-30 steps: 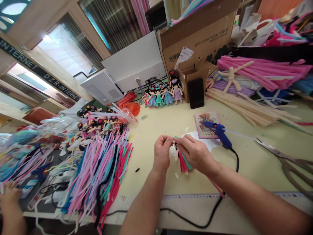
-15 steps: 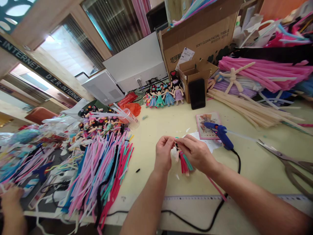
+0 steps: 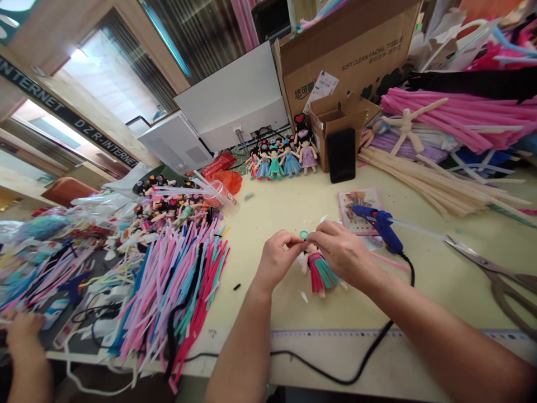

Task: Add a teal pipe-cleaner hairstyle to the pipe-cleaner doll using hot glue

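Observation:
A small pipe-cleaner doll (image 3: 322, 271) with a red and teal skirt is under my fingers, its head mostly hidden by them. My left hand (image 3: 280, 256) pinches at the doll's head, thumb and forefinger together. From the other side my right hand (image 3: 339, 251) is closed, its fingertips meeting the left ones. A pink pipe cleaner (image 3: 390, 261) sticks out behind my right hand and appears held in it; the gripped end is hidden. Just above the fingertips shows a teal loop (image 3: 304, 235). A blue glue gun (image 3: 381, 225) lies right of my hands, partly over a pink-edged card (image 3: 346, 212).
Scissors (image 3: 482, 260) and a ruler (image 3: 335, 334) lie at the right and front. Colored pipe cleaners (image 3: 168, 291) are heaped on the left. Finished dolls (image 3: 274, 161) stand before a cardboard box (image 3: 335, 67) and a black phone (image 3: 340, 155). Another person's hand (image 3: 25, 330) is at far left.
The pink pipe cleaner has swung from below my right forearm to above it. My fingertips have shifted, showing more of the teal loop and skirt. The view has moved slightly.

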Action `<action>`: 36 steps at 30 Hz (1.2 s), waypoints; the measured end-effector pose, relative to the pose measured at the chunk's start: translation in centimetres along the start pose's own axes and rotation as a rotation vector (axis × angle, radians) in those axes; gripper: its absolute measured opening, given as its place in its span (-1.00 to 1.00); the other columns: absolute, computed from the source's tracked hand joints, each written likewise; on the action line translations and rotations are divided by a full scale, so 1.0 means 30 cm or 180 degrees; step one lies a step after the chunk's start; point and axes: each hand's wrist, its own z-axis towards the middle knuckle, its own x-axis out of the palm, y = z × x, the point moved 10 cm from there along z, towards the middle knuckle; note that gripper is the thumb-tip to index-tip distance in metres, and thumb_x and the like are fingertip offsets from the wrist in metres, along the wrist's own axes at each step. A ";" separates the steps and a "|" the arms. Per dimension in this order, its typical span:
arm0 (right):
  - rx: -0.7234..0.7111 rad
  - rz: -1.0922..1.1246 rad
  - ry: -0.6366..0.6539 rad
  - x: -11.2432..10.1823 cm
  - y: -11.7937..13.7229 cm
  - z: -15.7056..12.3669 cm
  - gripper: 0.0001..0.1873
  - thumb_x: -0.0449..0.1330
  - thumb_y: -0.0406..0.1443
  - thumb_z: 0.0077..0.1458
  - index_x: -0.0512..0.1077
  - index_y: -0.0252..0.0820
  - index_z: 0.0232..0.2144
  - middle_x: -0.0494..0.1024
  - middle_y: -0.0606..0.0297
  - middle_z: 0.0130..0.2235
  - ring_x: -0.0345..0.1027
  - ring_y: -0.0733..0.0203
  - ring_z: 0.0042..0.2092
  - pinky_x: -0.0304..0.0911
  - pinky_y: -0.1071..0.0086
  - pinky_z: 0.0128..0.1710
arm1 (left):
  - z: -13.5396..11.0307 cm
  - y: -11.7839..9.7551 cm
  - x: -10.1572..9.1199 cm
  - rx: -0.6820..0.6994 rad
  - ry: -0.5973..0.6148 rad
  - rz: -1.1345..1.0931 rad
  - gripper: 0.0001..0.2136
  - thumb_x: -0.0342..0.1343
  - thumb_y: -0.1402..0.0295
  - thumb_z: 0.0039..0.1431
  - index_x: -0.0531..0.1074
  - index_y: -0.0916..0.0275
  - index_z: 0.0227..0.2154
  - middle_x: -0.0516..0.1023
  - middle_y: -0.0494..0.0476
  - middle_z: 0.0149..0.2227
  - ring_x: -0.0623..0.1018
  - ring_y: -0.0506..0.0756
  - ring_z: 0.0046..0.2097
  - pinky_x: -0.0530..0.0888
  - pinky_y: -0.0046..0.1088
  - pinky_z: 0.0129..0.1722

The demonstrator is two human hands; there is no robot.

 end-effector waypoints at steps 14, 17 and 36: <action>0.0015 0.0453 -0.0462 -0.047 -0.002 0.004 -0.83 0.05 -0.38 0.20 0.45 -0.22 -0.33 0.35 0.26 -0.40 0.25 0.24 -0.35 0.14 0.39 -0.34 | 0.000 0.118 0.049 -0.0845 -0.0256 -0.1327 -0.79 0.17 0.22 0.06 0.38 0.28 -0.49 0.39 -0.03 -0.50 0.34 -0.04 -0.41 0.27 -0.52 -0.37; 0.0046 0.0514 -0.0490 -0.044 0.003 0.004 -0.81 0.04 -0.38 0.20 0.45 -0.22 -0.37 0.34 0.27 -0.43 0.24 0.25 -0.38 0.13 0.39 -0.37 | -0.007 0.130 0.063 -0.1000 -0.0412 -0.1721 -0.79 0.18 0.24 0.04 0.38 0.29 -0.50 0.39 -0.04 -0.52 0.33 -0.05 -0.43 0.26 -0.54 -0.39; 0.0157 0.0702 -0.0629 -0.001 0.010 -0.006 -0.76 0.00 -0.36 0.24 0.41 -0.22 -0.42 0.33 0.27 -0.44 0.23 0.26 -0.39 0.16 0.40 -0.39 | -0.046 0.123 0.069 -0.1076 -0.1177 -0.1782 -0.80 0.13 0.27 0.06 0.31 0.28 -0.53 0.30 -0.06 -0.53 0.28 -0.07 -0.44 0.27 -0.55 -0.39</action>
